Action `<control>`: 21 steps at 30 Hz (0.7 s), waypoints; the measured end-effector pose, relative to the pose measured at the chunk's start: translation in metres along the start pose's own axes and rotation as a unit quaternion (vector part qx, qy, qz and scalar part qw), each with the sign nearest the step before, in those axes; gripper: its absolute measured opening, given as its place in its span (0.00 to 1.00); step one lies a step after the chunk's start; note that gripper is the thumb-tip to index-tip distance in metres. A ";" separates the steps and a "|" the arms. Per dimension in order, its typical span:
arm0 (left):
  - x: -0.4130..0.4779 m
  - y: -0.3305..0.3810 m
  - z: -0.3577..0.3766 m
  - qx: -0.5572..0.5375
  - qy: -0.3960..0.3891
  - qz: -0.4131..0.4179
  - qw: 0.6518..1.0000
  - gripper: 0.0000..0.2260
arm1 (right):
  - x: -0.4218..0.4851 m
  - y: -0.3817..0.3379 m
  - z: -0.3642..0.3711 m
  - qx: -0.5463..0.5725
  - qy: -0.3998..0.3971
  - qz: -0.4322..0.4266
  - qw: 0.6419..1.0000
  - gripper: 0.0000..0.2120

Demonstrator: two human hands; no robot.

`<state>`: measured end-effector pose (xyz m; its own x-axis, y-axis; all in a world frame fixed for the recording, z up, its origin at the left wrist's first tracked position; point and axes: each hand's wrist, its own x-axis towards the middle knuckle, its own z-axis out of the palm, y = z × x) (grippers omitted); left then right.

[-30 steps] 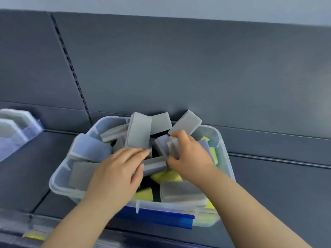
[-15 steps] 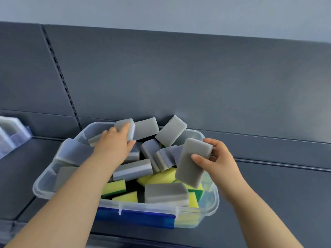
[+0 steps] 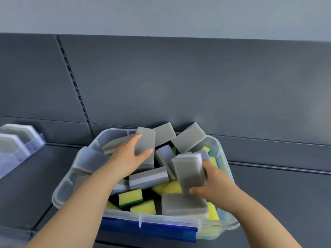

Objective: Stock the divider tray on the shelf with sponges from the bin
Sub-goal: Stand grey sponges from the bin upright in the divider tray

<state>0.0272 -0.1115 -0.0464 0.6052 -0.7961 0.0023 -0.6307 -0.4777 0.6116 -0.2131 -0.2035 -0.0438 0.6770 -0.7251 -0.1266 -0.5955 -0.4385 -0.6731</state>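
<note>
Both hands are in the clear bin [image 3: 71, 178], which sits near the back edge of the shelf [image 3: 277, 194]. The right hand [image 3: 213, 183] grips a grey sponge [image 3: 189, 174] held above the pile. The left hand [image 3: 129, 158] curls fingers and thumb round an upright sponge [image 3: 146, 140], probably to carry two at once. The divider tray [image 3: 34, 142] stands at the shelf's left edge, partly stocked.

A pale grey-blue wall [image 3: 161, 13] fills the top at 12 o'clock, softly and evenly lit. Below it stand matte dark grey back panels [image 3: 197, 83], with a faint sheen towards 3 o'clock. A slotted upright [image 3: 75, 86] runs between two panels from 11 o'clock down towards the centre. The dark grey shelf [image 3: 286, 203] spreads from 9 to 3 o'clock, with a seam [image 3: 43, 219] at 8 o'clock.
</note>
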 end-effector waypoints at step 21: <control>-0.006 0.007 -0.012 -0.341 0.022 0.043 0.939 0.22 | 0.005 -0.004 -0.014 0.298 0.125 0.027 0.946 0.21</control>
<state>0.0245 -0.1059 -0.0326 0.5949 -0.7977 0.0989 -0.2295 -0.0506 0.9720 -0.2132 -0.2126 -0.0318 0.4849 -0.8734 -0.0456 -0.2255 -0.0745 -0.9714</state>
